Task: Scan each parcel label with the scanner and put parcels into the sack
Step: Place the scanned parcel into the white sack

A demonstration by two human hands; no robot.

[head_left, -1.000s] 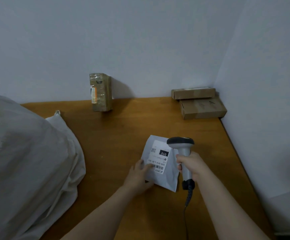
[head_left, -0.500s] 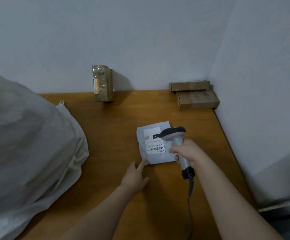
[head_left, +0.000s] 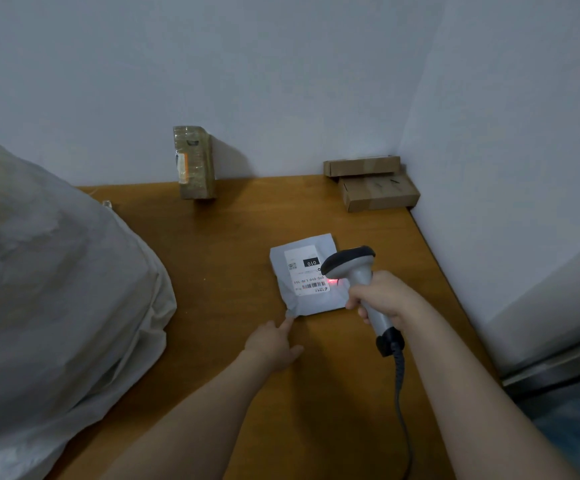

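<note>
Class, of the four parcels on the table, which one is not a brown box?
The white mailer beneath the scanner; the taped box and two stacked cardboard boxes are brown.

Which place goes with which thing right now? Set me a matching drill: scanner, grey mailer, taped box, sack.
Things:
1 scanner
2 grey mailer
3 taped box
4 sack

Places:
A upright against the back wall
B bulging at the left side of the table
C gripped in the right hand
D flat on the table, left hand touching its near corner

Pairs: 1-C, 2-D, 3-A, 4-B
</note>
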